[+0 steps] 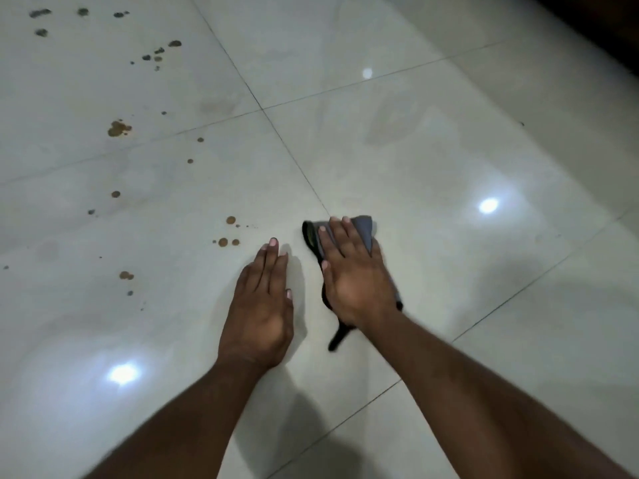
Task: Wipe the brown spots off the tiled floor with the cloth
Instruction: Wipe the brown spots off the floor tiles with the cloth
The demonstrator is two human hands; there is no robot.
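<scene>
A grey cloth with a black edge (363, 229) lies on the glossy white tiled floor (432, 160). My right hand (352, 274) presses flat on top of it, fingers spread over the fabric. My left hand (262, 305) rests flat on the bare tile just to the left of the cloth, fingers together, holding nothing. Several brown spots (226, 236) sit a short way left of my left fingertips. More brown spots (119, 128) are scattered further left and up to the far left corner.
Grout lines (294, 160) cross the floor diagonally. Bright ceiling-light reflections (488, 205) show on the tiles to the right and near my left forearm. A dark area (608, 25) borders the floor at the top right.
</scene>
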